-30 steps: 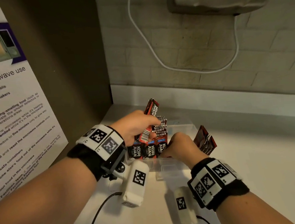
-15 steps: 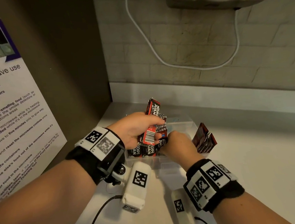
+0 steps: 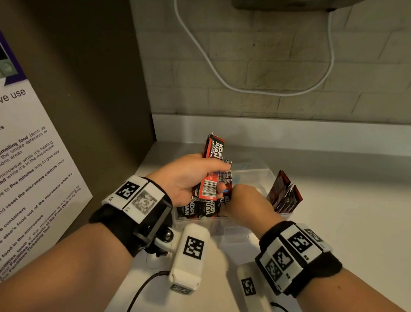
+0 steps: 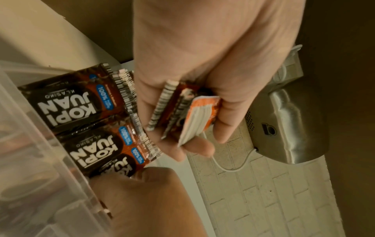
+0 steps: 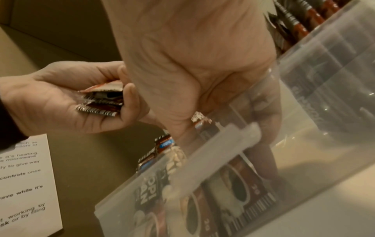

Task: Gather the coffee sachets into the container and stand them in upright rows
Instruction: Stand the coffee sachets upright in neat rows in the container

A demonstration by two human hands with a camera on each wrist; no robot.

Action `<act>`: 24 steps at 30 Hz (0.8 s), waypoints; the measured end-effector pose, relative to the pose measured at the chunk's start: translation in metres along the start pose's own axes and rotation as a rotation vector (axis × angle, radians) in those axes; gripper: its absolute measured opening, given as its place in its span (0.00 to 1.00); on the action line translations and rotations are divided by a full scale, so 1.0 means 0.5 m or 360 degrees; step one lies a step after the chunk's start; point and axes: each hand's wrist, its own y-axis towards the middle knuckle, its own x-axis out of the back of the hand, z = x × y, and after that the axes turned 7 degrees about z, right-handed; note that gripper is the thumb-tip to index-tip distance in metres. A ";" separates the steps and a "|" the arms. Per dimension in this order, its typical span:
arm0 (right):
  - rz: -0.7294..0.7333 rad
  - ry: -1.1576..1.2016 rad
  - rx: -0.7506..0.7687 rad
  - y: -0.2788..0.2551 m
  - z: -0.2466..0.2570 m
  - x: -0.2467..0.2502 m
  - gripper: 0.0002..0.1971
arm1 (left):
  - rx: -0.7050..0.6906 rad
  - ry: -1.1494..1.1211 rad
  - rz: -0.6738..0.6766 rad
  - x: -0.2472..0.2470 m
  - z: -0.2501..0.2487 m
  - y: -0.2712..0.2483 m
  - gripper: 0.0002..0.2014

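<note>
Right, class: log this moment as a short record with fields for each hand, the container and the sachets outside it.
left hand: grips a bundle of sachets above the container
right hand: reaches into the container, fingers hidden
container: clear plastic, a row of upright sachets along its near wall
loose sachets: at the container's right side

Two hands, one clear container, many coffee sachets

We count three sachets (image 3: pixel 205 208) upright along the container's (image 3: pixel 267 175) front wall, a fanned bunch of uncertain number in our left hand (image 3: pixel 189 177), and a few more leaning at the right end.
</note>
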 end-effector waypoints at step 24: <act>-0.0406 0.1685 0.0778 -0.073 0.039 0.096 0.11 | -0.0183 -0.0292 0.0082 0.038 0.056 -0.050 0.21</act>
